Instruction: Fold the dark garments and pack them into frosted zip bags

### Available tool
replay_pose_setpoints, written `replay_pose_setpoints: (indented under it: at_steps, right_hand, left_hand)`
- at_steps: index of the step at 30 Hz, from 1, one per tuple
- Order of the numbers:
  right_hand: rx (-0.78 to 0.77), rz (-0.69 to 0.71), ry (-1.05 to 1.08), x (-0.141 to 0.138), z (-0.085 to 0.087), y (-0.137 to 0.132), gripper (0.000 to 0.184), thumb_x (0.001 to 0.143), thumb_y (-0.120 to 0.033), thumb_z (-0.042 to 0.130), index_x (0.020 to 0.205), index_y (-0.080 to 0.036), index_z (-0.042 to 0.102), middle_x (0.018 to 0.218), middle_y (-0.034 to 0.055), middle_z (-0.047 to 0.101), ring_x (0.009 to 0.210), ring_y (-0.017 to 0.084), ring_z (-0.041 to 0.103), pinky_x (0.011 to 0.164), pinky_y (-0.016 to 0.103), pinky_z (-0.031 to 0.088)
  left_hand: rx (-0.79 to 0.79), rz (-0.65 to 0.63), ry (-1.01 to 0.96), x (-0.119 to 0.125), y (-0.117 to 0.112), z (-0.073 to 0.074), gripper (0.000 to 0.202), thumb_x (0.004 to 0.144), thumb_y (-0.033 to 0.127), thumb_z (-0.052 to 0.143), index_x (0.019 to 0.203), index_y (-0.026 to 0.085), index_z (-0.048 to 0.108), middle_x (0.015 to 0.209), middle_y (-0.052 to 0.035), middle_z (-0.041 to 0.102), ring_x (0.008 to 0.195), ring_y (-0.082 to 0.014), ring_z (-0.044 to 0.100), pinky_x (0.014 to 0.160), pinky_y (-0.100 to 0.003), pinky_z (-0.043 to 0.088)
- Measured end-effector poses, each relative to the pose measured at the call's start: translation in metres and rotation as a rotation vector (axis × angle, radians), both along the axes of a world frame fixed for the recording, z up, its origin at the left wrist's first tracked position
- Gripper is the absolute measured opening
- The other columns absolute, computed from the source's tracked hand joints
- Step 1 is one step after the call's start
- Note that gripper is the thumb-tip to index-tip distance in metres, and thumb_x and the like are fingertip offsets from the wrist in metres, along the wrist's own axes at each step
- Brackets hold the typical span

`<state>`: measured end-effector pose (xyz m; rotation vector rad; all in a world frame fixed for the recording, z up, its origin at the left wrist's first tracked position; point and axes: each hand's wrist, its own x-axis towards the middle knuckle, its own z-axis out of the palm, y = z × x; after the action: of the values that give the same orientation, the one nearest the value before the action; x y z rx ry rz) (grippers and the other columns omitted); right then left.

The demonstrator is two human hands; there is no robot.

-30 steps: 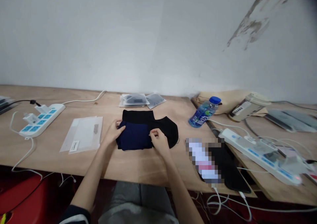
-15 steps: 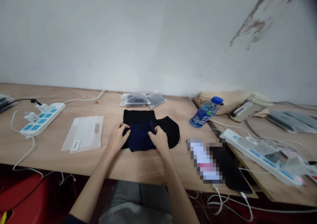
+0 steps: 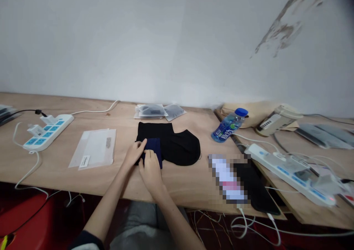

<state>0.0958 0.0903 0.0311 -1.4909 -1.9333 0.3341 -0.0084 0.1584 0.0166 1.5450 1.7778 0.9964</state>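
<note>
A navy sock [image 3: 153, 146] lies folded small on the left part of a black sock [image 3: 177, 143] on the wooden table [image 3: 171, 183]. My left hand [image 3: 134, 153] pinches the navy sock's left edge. My right hand [image 3: 150, 170] rests on its near side, fingers pressed flat on the fabric. The black sock's toe end sticks out to the right, uncovered.
A flat plastic bag [image 3: 94, 148] lies left of the socks, a white and blue power strip [image 3: 47, 131] further left. Packed bags [image 3: 159, 110] sit at the back. To the right are a water bottle [image 3: 229, 125], a black phone [image 3: 254, 186] and another power strip [image 3: 290, 172].
The navy sock went from spread wide to bunched, then folded narrow at the left. My right hand moved left from the sock's right edge to beside my left hand.
</note>
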Motion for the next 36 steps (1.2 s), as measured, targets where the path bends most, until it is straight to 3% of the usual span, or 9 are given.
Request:
replay_pose_setpoints:
  at_steps: [6,8,12,15,18,23,27,32,36]
  right_hand:
    - [0.071,0.215,0.006,0.018,-0.008,-0.012,0.032,0.084,-0.011,0.045,0.113,-0.013,0.058,0.128,0.0166,0.058,0.122,0.025,0.051,0.103,0.039,0.043]
    - [0.059,0.115,0.023,0.025,-0.004,-0.007,0.028,0.088,-0.013,0.042,0.108,-0.014,0.060,0.124,0.0154,0.060,0.116,0.025,0.055,0.100,0.038,0.045]
    - [-0.058,-0.277,-0.062,0.034,0.010,0.013,0.029,0.092,-0.026,0.046,0.110,-0.009,0.060,0.110,0.0198,0.062,0.102,0.032,0.058,0.090,0.043,0.046]
    - [-0.233,-0.326,-0.110,0.039,0.014,0.026,0.043,0.088,-0.039,0.056,0.113,-0.005,0.058,0.106,0.0226,0.063,0.100,0.034,0.061,0.085,0.041,0.047]
    - [-0.389,-0.313,-0.061,0.046,0.011,0.037,0.046,0.084,-0.044,0.061,0.112,-0.006,0.058,0.106,0.0216,0.066,0.098,0.032,0.065,0.079,0.036,0.048]
    - [-0.484,-0.288,0.075,0.058,0.003,0.053,0.045,0.075,-0.039,0.072,0.108,-0.010,0.063,0.105,0.0173,0.071,0.097,0.029,0.068,0.076,0.031,0.048]
    - [-0.481,-0.271,0.191,0.062,0.001,0.059,0.046,0.067,-0.035,0.077,0.105,-0.011,0.067,0.102,0.0159,0.072,0.092,0.027,0.069,0.070,0.029,0.049]
    - [-0.416,-0.144,0.366,0.070,0.013,0.054,0.025,0.065,-0.031,0.076,0.084,-0.016,0.070,0.083,0.0076,0.073,0.081,0.023,0.068,0.065,0.027,0.048]
    - [-0.466,0.084,0.543,0.088,0.032,0.043,0.024,0.066,-0.034,0.075,0.081,-0.016,0.069,0.078,0.0043,0.070,0.077,0.020,0.065,0.066,0.028,0.048]
  left_hand:
    - [0.085,0.116,0.243,0.008,0.012,0.001,0.034,0.081,0.052,0.061,0.082,0.017,0.058,0.073,-0.0036,0.060,0.071,-0.0189,0.058,0.063,-0.028,0.035]
    - [0.114,0.129,0.312,0.004,0.007,0.003,0.035,0.085,0.053,0.056,0.080,0.018,0.057,0.072,-0.0035,0.060,0.070,-0.0190,0.058,0.063,-0.028,0.036]
    - [0.075,0.239,0.410,-0.024,-0.015,0.009,0.035,0.092,0.051,0.045,0.084,0.020,0.058,0.074,-0.0038,0.064,0.070,-0.0201,0.061,0.063,-0.029,0.037]
    - [-0.018,0.410,0.523,-0.055,-0.034,0.011,0.034,0.090,0.049,0.047,0.099,0.018,0.058,0.085,-0.0092,0.066,0.077,-0.0254,0.064,0.066,-0.032,0.041]
    - [-0.107,0.526,0.616,-0.079,-0.046,0.008,0.045,0.088,0.050,0.050,0.111,0.011,0.055,0.099,-0.0171,0.064,0.082,-0.0302,0.065,0.067,-0.036,0.044]
    - [-0.161,0.466,0.597,-0.097,-0.050,-0.002,0.040,0.091,0.048,0.045,0.105,0.014,0.061,0.098,-0.0156,0.065,0.089,-0.0304,0.065,0.074,-0.037,0.046]
    - [-0.178,0.418,0.606,-0.100,-0.048,-0.001,0.033,0.093,0.041,0.042,0.102,0.018,0.064,0.098,-0.0141,0.067,0.089,-0.0286,0.066,0.075,-0.036,0.046]
    - [-0.221,0.384,0.681,-0.099,-0.050,0.018,0.026,0.091,0.031,0.045,0.100,0.017,0.065,0.092,-0.0146,0.070,0.089,-0.0299,0.066,0.072,-0.035,0.044]
    - [-0.083,0.353,0.698,-0.090,-0.053,0.045,0.020,0.088,0.026,0.051,0.102,0.020,0.064,0.088,-0.0104,0.071,0.086,-0.0285,0.066,0.072,-0.034,0.043]
